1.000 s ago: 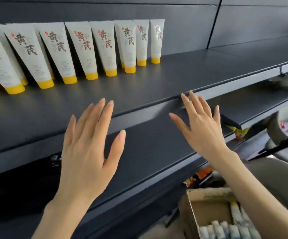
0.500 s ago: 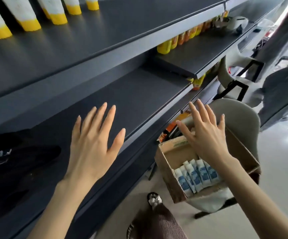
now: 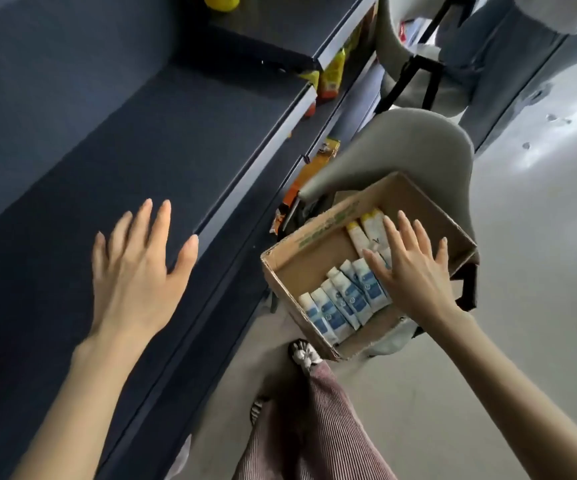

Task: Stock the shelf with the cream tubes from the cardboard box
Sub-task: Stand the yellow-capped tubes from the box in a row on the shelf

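An open cardboard box (image 3: 309,258) sits on a grey chair seat to the right of the dark shelf (image 3: 148,140). Inside lie several white-and-blue cream tubes (image 3: 340,301) in a row, and two white tubes with yellow caps (image 3: 363,230) behind them. My right hand (image 3: 413,268) hovers flat over the box with fingers spread, holding nothing; whether it touches the tubes I cannot tell. My left hand (image 3: 134,268) floats above the bare shelf board, fingers straight and empty.
A grey chair back (image 3: 401,147) rises behind the box. Yellow and orange packets (image 3: 330,72) stand on lower shelves to the right. My striped trouser leg and sandalled foot (image 3: 302,353) are on the pale floor beside the box.
The view has swung down from the upper shelf of yellow-capped tubes to the box. My right hand has dropped from the shelf edge to over the tubes in the box; the left stays open.
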`<state>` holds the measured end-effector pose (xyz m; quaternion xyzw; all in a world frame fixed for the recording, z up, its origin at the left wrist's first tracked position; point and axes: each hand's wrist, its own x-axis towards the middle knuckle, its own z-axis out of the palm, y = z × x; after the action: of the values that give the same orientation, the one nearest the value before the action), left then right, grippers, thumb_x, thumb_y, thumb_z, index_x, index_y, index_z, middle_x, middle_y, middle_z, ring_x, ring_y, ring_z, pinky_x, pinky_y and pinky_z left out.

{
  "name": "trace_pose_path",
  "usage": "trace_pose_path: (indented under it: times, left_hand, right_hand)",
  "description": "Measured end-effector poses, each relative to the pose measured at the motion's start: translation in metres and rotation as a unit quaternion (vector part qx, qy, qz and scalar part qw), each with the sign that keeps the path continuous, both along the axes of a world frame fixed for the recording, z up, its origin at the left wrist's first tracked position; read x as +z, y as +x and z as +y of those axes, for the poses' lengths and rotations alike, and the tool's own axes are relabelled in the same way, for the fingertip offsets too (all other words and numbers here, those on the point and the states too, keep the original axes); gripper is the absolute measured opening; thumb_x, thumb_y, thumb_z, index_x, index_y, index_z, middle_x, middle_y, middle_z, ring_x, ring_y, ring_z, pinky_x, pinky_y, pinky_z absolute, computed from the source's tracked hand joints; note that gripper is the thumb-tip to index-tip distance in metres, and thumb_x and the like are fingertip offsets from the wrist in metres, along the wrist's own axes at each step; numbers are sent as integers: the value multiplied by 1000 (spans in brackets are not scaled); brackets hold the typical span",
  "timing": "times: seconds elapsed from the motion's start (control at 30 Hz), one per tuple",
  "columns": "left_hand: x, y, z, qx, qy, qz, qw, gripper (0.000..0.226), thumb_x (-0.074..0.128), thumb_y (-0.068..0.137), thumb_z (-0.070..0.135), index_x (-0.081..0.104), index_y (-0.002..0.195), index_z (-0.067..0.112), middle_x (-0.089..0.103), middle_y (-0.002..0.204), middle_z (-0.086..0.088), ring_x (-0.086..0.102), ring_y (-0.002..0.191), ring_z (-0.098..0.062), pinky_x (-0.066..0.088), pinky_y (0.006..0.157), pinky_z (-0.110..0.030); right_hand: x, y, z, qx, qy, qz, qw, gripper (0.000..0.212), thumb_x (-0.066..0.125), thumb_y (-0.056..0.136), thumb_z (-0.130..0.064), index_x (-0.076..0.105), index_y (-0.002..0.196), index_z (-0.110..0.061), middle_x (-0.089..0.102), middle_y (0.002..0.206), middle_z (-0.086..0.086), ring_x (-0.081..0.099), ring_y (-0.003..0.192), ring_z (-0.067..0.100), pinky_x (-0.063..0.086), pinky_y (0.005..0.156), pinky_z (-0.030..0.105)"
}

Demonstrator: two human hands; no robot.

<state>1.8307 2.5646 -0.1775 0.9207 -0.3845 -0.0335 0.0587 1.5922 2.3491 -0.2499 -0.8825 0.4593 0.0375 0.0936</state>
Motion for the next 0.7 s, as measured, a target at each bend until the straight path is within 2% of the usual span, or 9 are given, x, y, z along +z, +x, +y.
trace_pose_path:
  times: [0.13,0.43,0.7]
  left_hand:
    - [-36,-4,-41,-39,37,17,998,71,16,91,54,23,150,16,24,156,-8,21,143,-29,13,114,-52]
    - [-116,-7,-116,-92,68,52,992,69,14,95,58,20,150,16,24,156,-7,20,144,-26,9,114,-52]
    - [-178,-19,-169,-126,83,84,985,68,14,94,55,17,151,17,23,157,-6,20,144,-24,9,115,-50]
  right_hand:
    - [-34,-8,-14,0,17,38,999,75,15,89,-66,9,151,-25,3,160,1,1,147,24,-5,112,52]
    - [-112,-8,-63,-6,51,65,997,75,14,89,-65,14,150,-22,10,159,3,7,146,25,4,114,55]
    - [-186,16,-100,-1,104,71,992,72,28,95,-57,10,151,-14,13,158,5,12,145,25,16,112,53]
